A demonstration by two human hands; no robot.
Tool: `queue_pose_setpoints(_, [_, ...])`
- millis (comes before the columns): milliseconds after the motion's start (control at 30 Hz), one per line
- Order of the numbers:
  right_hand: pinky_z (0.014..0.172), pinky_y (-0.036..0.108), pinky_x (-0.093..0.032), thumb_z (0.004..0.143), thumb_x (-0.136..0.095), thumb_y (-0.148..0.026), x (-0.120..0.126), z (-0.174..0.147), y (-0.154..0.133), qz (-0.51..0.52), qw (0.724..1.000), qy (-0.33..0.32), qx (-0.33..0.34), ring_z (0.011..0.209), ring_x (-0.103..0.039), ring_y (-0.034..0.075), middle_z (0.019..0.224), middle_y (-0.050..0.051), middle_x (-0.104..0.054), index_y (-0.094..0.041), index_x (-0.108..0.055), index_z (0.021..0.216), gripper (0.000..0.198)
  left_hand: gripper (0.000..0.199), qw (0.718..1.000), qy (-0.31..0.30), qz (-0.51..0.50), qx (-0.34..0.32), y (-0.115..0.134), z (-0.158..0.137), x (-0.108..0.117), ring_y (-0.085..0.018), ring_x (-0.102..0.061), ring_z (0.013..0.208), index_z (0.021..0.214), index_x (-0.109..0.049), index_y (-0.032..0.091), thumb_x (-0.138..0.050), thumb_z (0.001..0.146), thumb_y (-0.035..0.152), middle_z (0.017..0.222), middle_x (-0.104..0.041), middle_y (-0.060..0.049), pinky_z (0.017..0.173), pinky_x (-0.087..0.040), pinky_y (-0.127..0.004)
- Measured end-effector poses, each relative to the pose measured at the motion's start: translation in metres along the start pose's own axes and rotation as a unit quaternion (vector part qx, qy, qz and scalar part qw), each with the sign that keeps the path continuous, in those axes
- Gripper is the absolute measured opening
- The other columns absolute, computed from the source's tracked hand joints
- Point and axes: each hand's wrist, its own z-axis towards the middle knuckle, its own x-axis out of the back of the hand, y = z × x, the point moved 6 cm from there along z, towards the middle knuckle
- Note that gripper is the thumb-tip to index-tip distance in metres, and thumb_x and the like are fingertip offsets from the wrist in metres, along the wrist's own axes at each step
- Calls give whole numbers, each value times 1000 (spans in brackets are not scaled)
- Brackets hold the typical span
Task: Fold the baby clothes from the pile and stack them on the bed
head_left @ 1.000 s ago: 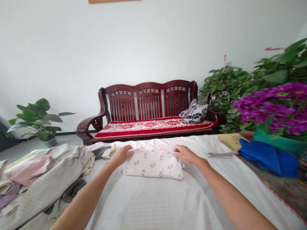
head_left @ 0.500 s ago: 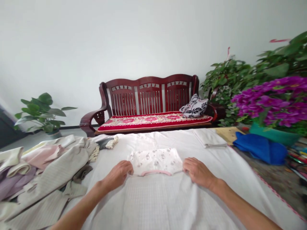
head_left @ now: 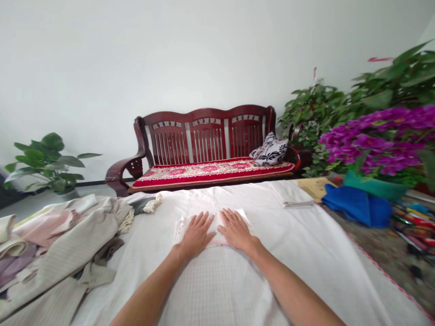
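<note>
A small white printed baby garment with pink edging (head_left: 217, 242) lies folded on the white sheet (head_left: 210, 290). My left hand (head_left: 199, 232) rests flat on its left half, fingers spread and pointing away from me. On the right half lies my right hand (head_left: 236, 230), also flat with fingers apart. The two thumbs nearly meet over the middle. Most of the garment's print is hidden beneath my hands; its left and right ends show past them.
To the left is a heap of clothes (head_left: 68, 253), with a dark grey piece (head_left: 141, 203) behind it. A folded white cloth (head_left: 292, 195) sits at the back right, near a blue cloth (head_left: 356, 206) and purple flowers (head_left: 380, 140). A wooden bench (head_left: 207, 136) stands beyond.
Both hands have moved inward from the garment's side ends onto its top. Their curled fingers have opened and now lie flat. The view has shifted slightly to the right.
</note>
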Motion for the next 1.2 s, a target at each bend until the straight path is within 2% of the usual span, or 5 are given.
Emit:
queue_pose_setpoints(267, [122, 43, -18, 101, -30, -44, -5, -13, 30, -45, 999, 23, 11, 148, -26, 25, 158, 15, -32, -8, -39, 149, 61, 60, 997, 29, 67, -14, -21, -43, 9, -31, -28, 147, 154, -30, 32, -41, 99, 53, 161, -29, -9, 118, -26, -52])
queue_pose_setpoints(433, [122, 43, -17, 100, -29, -45, -9, -12, 37, -67, 998, 13, 4, 148, -26, 24, 159, 13, -33, -9, -39, 150, 62, 57, 999, -29, -34, 26, -40, -83, 28, -28, -25, 149, 152, -36, 30, -39, 99, 52, 161, -29, -7, 118, -27, -50])
queue_pose_setpoints(700, [109, 48, -36, 97, -32, -33, 3, -23, 94, -50, 989, 98, -99, 138, -41, 31, 148, 20, -47, -8, -45, 143, 53, 37, 911, 188, -184, 317, -119, -138, 53, -21, -62, 115, 119, -68, 18, -44, 91, 24, 123, -69, -8, 106, -45, -36])
queue_pose_setpoints(933, [85, 35, -44, 97, -36, -37, 27, -42, 117, -17, 969, 116, -218, 99, -61, 26, 109, 10, -71, -20, -71, 102, 39, 32, 918, 101, -97, 372, -112, -109, 62, -21, -65, 103, 106, -73, 21, -44, 93, 24, 113, -71, -7, 92, -45, -30])
queue_pose_setpoints(1200, [72, 33, -37, 94, -47, -45, 36, -41, 96, -67, 971, 107, -202, 85, -59, 24, 94, 8, -70, -24, -72, 88, 34, 41, 920, 1, -53, 389, -97, -58, 53, -25, -67, 91, 85, -72, 21, -41, 95, 47, 97, -73, -12, 69, -39, -30])
